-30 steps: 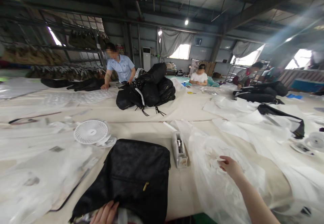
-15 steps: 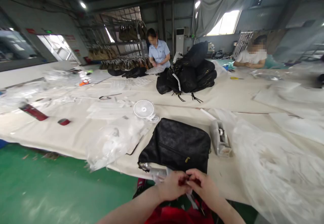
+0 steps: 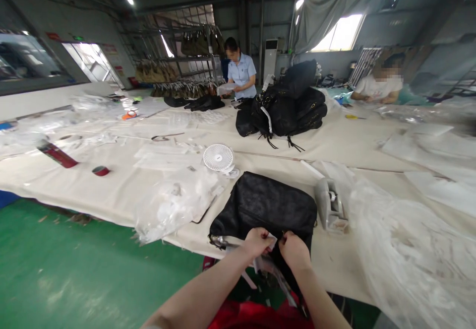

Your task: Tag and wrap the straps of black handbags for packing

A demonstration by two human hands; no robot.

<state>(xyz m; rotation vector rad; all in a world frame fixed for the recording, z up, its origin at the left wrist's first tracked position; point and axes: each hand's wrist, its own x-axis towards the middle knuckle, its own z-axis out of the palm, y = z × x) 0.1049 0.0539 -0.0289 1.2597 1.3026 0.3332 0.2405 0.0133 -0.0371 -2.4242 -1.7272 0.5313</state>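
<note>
Black bag (image 3: 275, 197) lies on the table (image 3: 122, 192); I see the left hand (image 3: 258, 242) pinching a white slip (image 3: 272, 242), the right hand (image 3: 295, 253) narrow at the bag, its grip I cannot tell.

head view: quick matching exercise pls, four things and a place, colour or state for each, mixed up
Things
1. nearest bag
2. fan
3. tape dispenser
4. left hand

Place, colour or state
A. pinching a small white piece
B. white, with a round grille
C. black
D. just right of the nearest bag in the picture

Pairs: 1-C, 2-B, 3-D, 4-A
</note>
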